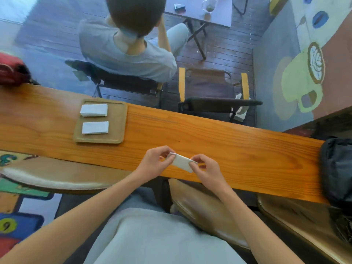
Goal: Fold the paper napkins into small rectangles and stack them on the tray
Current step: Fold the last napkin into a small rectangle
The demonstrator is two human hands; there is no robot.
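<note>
Both hands, left hand (155, 160) and right hand (206, 169), pinch a soft white folded napkin (182, 161) above the grained wooden surface (228, 141); two folded rectangles lie apart on the tray (118, 126).

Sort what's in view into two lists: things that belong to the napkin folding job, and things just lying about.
Job: folded napkin pinched between left hand and right hand; wooden tray; two folded napkins on it.

Lying about: black bag, red bag, folding chair.
</note>
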